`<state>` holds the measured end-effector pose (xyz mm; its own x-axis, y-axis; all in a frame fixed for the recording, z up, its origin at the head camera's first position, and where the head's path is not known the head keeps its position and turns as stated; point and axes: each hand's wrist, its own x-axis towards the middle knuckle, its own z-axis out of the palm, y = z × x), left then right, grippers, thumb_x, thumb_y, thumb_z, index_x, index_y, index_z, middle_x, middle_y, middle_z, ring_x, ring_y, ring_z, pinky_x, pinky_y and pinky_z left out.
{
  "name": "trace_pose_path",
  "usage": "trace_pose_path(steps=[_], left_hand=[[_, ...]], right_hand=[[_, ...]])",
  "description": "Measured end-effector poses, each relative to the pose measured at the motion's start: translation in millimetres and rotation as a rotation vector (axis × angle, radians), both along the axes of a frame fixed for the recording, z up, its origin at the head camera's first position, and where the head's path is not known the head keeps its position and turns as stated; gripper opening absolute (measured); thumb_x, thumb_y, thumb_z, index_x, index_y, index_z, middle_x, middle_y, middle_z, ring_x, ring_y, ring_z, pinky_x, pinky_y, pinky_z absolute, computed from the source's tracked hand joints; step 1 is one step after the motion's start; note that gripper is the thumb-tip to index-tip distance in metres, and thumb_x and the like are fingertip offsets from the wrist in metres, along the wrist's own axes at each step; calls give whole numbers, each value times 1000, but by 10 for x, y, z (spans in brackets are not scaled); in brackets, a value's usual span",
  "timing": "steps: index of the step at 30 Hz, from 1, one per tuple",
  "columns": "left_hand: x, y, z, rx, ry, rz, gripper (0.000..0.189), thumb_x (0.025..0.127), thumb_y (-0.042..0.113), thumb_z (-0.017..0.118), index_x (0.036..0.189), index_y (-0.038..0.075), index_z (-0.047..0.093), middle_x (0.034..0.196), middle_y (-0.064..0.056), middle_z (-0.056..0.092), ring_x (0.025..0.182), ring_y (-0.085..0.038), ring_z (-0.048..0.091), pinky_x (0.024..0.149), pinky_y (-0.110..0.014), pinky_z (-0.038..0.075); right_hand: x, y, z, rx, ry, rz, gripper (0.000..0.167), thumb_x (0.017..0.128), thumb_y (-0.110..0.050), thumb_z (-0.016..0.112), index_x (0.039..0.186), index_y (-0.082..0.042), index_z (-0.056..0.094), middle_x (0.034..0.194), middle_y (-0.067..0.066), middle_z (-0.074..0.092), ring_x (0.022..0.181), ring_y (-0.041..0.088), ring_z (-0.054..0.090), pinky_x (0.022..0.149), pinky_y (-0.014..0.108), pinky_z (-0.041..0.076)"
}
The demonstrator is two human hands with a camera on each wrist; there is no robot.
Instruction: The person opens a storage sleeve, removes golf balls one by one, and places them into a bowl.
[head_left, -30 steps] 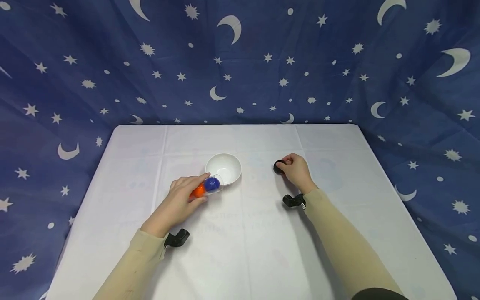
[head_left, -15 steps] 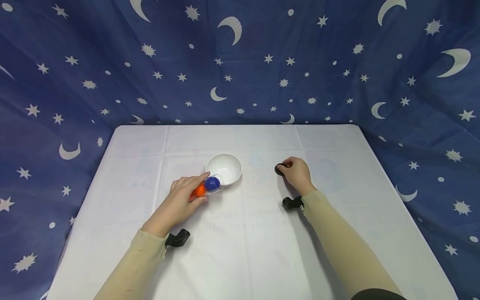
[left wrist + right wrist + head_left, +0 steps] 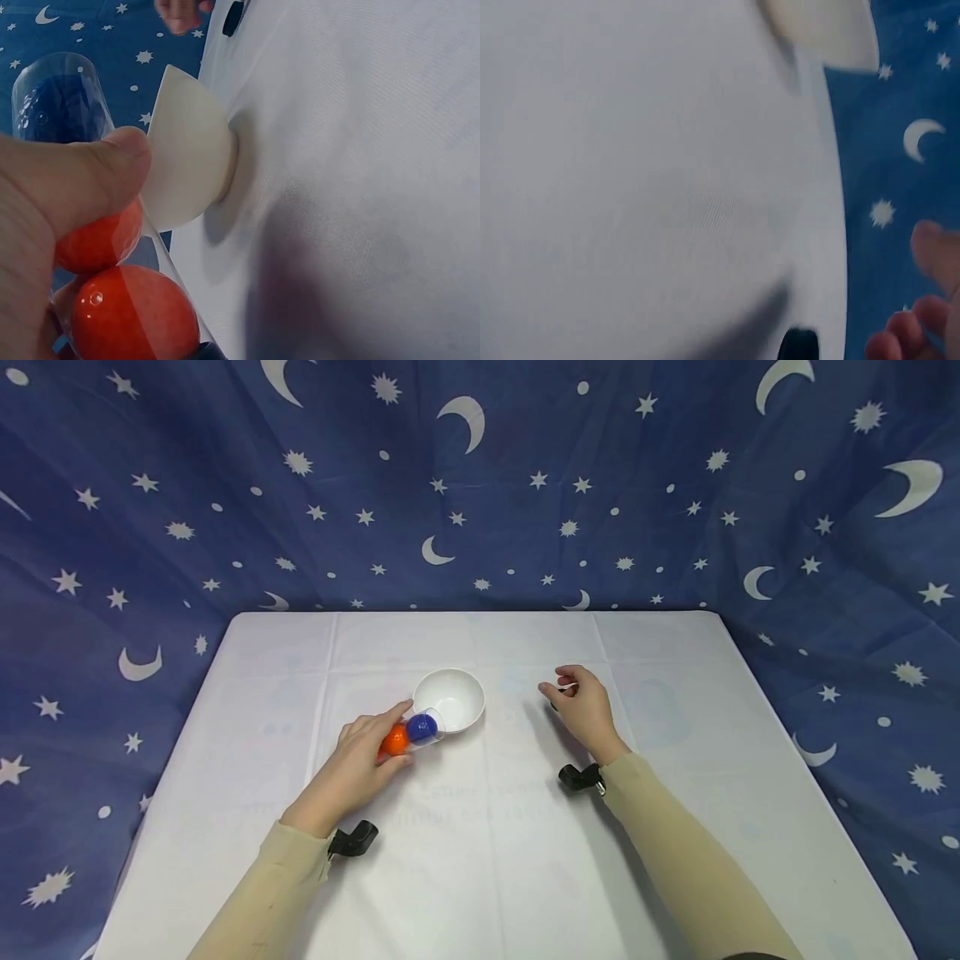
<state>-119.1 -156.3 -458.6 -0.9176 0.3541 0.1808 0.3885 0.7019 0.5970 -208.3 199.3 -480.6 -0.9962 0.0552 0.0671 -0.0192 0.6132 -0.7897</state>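
Note:
My left hand (image 3: 351, 777) grips a clear tube (image 3: 54, 69) lying tilted in its fingers, its end beside the bowl's near side. Inside it show a blue ball (image 3: 422, 728) and an orange ball (image 3: 396, 740); the left wrist view shows a second orange ball (image 3: 135, 315) lower down. A white bowl (image 3: 459, 695) stands upright on the table. Over to the right, my right hand (image 3: 588, 712) hovers with thumb and fingers apart, holding nothing. Beneath it a black round cap (image 3: 233, 19) lies on the cloth, mostly hidden by the hand in the head view.
White cloth covers the table (image 3: 480, 860). A dark blue curtain (image 3: 510, 460) with moons and stars hangs behind it and along both sides. Each wrist carries a small black camera, such as the left wrist camera (image 3: 354, 838).
My right hand has let go of the black cap, leaving it on the table, and its fingers have spread and lifted slightly. My left hand with the tube has stayed nearly still.

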Motion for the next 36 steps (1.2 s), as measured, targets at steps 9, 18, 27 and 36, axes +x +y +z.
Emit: trace_pose_path(steps=[9,18,27,36], left_hand=[[3,19,29,16,11,31,61,82,19,79,133,14,47,123,-6,58,112,-25,47,95,-42,32],[-24,43,46,2,95,-20,59,82,18,79,134,12,49,129,-7,56,115,-25,46,99,-43,28],[-48,66,74,-21,138,-40,57,82,18,79,133,13,51,127,-7,57,113,-25,48,100,-44,29],[-44,102,101,-38,154,-51,57,82,20,79,132,15,53,127,-6,58,113,-25,48,100,-44,29]], right_hand=[[221,-390,159,-241,50,231,46,83,-36,77,122,-16,62,114,6,64,95,14,59,81,32,49],[504,-703,429,-406,4,461,47,85,-10,75,128,-2,58,120,20,61,101,30,61,87,40,49],[482,-804,141,-420,-43,524,55,83,-20,78,131,-4,56,122,13,62,99,19,62,86,34,50],[494,-887,104,-429,-59,559,53,83,-14,77,130,-1,56,121,14,63,97,23,63,84,38,51]])
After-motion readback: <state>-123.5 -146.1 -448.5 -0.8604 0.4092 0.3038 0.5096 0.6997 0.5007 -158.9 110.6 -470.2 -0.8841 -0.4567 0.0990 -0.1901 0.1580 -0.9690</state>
